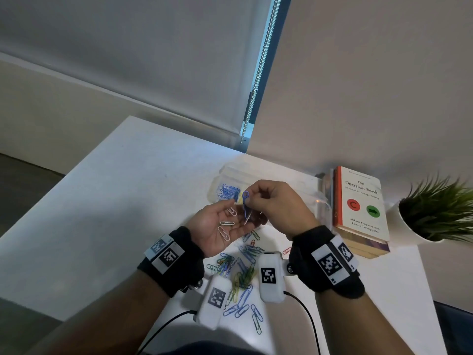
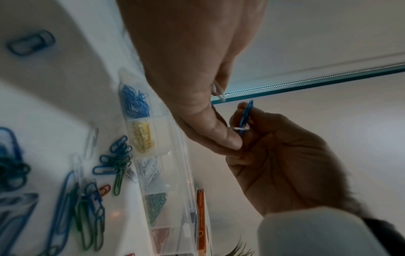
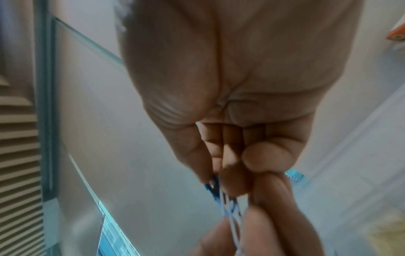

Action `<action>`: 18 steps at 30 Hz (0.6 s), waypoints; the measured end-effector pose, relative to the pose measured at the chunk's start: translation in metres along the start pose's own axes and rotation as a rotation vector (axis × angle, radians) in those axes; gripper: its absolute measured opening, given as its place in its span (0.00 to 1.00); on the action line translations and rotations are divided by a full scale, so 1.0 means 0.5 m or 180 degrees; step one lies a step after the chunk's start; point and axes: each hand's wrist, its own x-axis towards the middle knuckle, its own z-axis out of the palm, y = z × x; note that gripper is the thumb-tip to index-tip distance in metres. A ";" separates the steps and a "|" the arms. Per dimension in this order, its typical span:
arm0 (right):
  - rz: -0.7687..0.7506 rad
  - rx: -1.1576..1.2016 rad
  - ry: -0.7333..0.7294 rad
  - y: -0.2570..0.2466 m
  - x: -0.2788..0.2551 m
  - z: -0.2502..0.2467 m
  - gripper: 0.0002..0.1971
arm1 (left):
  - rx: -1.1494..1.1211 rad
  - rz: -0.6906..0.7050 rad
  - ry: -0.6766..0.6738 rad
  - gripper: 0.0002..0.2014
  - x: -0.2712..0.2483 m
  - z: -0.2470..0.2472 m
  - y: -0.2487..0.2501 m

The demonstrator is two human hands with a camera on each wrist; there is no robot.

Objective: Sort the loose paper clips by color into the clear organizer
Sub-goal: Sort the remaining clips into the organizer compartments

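Observation:
My right hand (image 1: 250,199) pinches a blue paper clip (image 1: 246,201) between thumb and fingers, raised above the table. A white clip (image 1: 247,219) hangs hooked to it, and my left hand (image 1: 242,215), palm up, pinches that white clip (image 2: 240,128) with its thumb. Several more white clips (image 1: 226,228) lie in the left palm. Behind the hands stands the clear organizer (image 2: 175,173), with separate cells of blue (image 2: 134,102), yellow (image 2: 142,136), white, green and red clips. In the right wrist view the blue clip (image 3: 212,188) sits at the fingertips of my right hand.
A heap of loose mixed-colour clips (image 1: 240,270) lies on the white table (image 1: 128,188) under my wrists. A stack of books (image 1: 358,208) and a potted plant (image 1: 435,208) stand at the right. The table's left edge drops to the floor, and the walls are close behind.

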 end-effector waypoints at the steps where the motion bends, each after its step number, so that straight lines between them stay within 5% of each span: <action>1: 0.0027 0.0135 -0.0025 -0.001 -0.001 0.001 0.02 | 0.0005 0.0000 0.0026 0.23 0.001 -0.003 0.000; 12: -0.0042 0.0433 0.0258 0.013 0.005 0.013 0.02 | 0.0058 -0.0207 0.0166 0.17 0.006 -0.025 0.004; 18: 0.0014 0.1293 0.0591 0.015 0.002 -0.011 0.06 | 0.0033 -0.0109 0.0155 0.14 0.009 -0.025 0.006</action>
